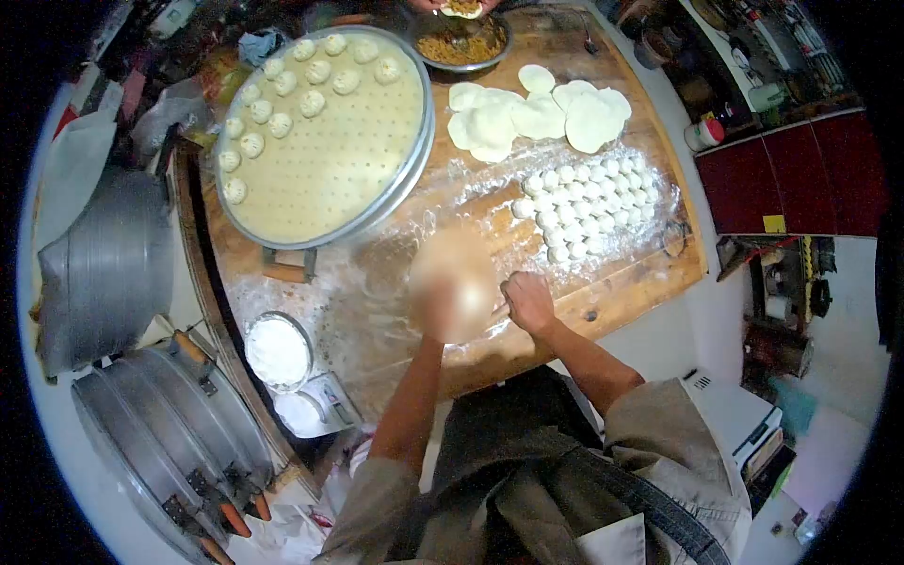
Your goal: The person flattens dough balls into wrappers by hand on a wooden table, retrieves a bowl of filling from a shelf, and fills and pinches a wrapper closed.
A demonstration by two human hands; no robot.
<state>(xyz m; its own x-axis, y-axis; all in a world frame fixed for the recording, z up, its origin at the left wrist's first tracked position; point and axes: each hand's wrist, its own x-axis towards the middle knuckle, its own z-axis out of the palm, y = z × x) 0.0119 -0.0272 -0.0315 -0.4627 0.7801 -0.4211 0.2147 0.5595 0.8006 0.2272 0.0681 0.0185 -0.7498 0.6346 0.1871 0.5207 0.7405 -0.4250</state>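
Observation:
My left hand (441, 299) is over the wooden table near its front edge, its fingers lost in a pale blurred patch. Just to the right, my right hand (529, 301) is closed around the end of a thin stick that points toward the blur. Beyond my right hand, rows of small floured dough balls (589, 202) sit on the table. Flat round dough wrappers (595, 118) lie overlapping behind them. At the upper left, a large round steamer tray (330, 160) holds filled, pleated buns (312, 104) along its far and left sides.
Another person's hands (461, 6) hold a filled wrapper above a bowl of brown filling (461, 47) at the far edge. A bowl of white flour (279, 350) and a small scale (331, 405) stand at the table's left. Stacked metal steamers (174, 433) are at lower left.

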